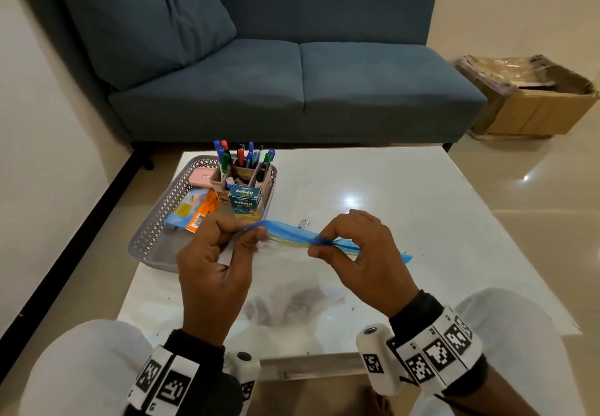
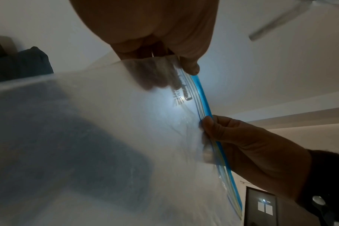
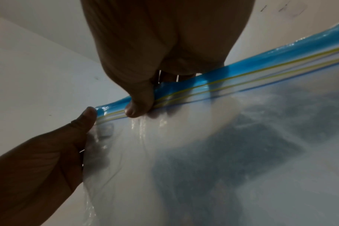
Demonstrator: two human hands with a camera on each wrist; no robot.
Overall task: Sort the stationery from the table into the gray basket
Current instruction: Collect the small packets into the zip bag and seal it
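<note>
I hold a clear zip bag with a blue seal strip in the air over the white table. My left hand pinches the strip's left end and my right hand pinches it further right. The bag's clear body hangs below, and nothing shows inside it. The wrist views show the bag close up, with thumb and fingers clamped on the strip. The gray basket sits at the table's left edge, beyond my left hand.
The basket holds a pen holder full of markers, a Koflet-H box, a pink item and blue and orange packets. A small metal object lies behind the bag. A blue sofa and a cardboard box stand beyond.
</note>
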